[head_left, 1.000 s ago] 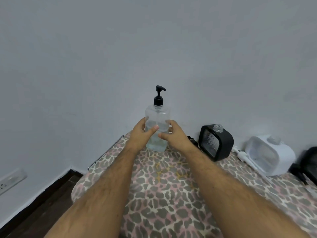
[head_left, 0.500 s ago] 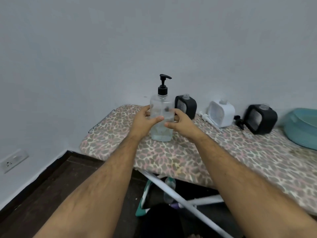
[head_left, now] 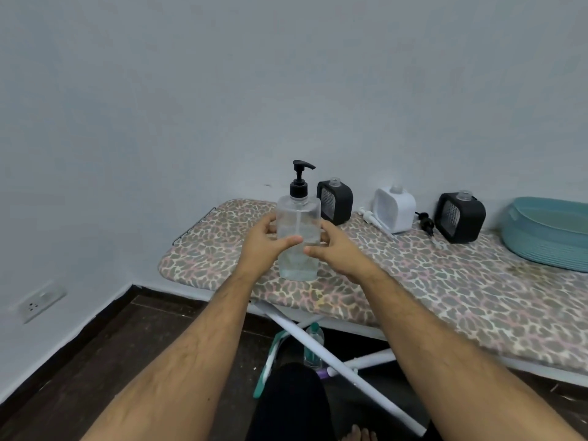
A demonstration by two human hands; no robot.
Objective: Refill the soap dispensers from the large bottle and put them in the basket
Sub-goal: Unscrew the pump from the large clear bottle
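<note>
Large bottle (head_left: 298,237), clear with black pump, stands upright at the surface's (head_left: 445,291) left end, gripped by both hands: left hand (head_left: 264,245) and right hand (head_left: 337,249) fingers wrapped round its sides. At 1–3 o'clock from it, along the wall: black dispenser (head_left: 334,201) just behind, white dispenser (head_left: 394,210), second black dispenser (head_left: 461,221), loose pumps between them, teal basket (head_left: 547,233) far right. Wall outlet (head_left: 41,300) at 9 o'clock, low.

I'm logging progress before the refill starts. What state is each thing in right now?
large bottle: upright, pump cap on, part full
left hand: grips the bottle
right hand: grips the bottle
left black dispenser: upright, pump off
white dispenser: upright, pump off
right black dispenser: upright, pump off
basket: no dispenser visible inside
</note>
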